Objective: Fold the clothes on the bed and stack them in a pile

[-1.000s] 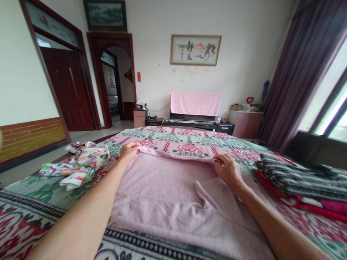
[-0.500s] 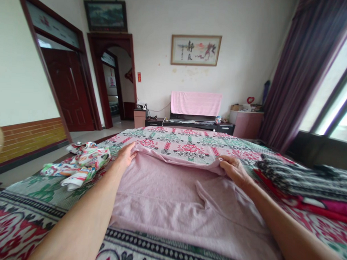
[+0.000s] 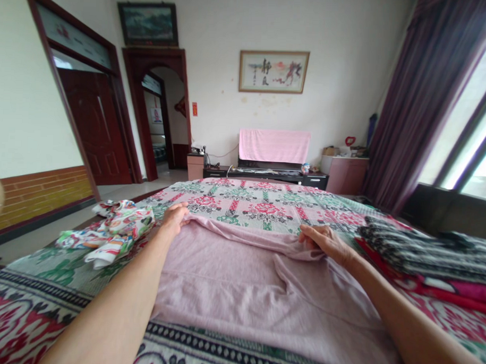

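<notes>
A pale pink knit garment (image 3: 239,277) lies spread on the patterned bedspread (image 3: 262,193), with a few creases on its right half. At its far left corner, my left hand (image 3: 175,219) is closed on the edge. The far right part of the same edge is pinched in my right hand (image 3: 323,240), where the fabric bunches under the fingers. Between the two hands the far edge is rolled over and sags slightly. Whether the garment is a shirt or something else, I cannot tell.
A crumpled multicoloured printed garment (image 3: 114,228) lies to the left. On the right sits a folded stack with a black-and-white knit (image 3: 427,252) on top of red cloth. Beyond the bed, a pink towel (image 3: 274,146) hangs over a dark screen on a low cabinet (image 3: 315,180).
Both hands have come slightly lower and nearer with the far edge. My right hand has shifted a little left, and the fabric under it is more bunched.
</notes>
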The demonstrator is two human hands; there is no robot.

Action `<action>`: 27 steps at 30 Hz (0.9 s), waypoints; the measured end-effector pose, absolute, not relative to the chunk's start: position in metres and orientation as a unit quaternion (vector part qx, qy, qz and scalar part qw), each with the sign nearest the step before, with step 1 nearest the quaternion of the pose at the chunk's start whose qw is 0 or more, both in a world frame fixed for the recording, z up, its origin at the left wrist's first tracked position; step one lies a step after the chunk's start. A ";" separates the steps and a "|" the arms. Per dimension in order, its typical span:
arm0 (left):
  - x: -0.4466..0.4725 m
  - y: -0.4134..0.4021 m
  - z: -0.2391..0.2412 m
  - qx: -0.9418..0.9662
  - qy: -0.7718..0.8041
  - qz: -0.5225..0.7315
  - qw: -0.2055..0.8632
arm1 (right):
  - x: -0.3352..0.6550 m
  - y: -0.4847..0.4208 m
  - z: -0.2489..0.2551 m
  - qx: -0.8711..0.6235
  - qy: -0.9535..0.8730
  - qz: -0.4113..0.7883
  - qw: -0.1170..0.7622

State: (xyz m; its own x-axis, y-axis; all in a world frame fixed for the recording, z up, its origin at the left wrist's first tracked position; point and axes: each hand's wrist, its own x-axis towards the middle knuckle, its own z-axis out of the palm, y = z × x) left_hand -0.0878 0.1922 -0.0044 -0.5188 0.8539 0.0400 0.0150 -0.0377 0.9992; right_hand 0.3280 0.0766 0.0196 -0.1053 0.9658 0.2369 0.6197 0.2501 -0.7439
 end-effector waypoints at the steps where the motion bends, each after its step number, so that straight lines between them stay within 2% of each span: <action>1: -0.087 0.191 -0.005 0.373 0.606 0.613 0.344 | 0.327 0.076 0.020 -0.552 -0.718 0.246 0.344; 5: -0.081 0.187 0.001 0.426 0.619 0.564 0.342 | 0.314 0.074 0.021 -0.533 -0.761 0.158 0.334; 12: -0.083 0.175 0.023 0.492 0.653 0.508 0.271 | 0.283 0.077 0.004 -0.461 -0.841 0.038 0.281; 27: -0.133 0.155 -0.012 0.521 0.631 0.511 0.264 | 0.285 0.085 -0.005 -0.422 -0.857 -0.003 0.296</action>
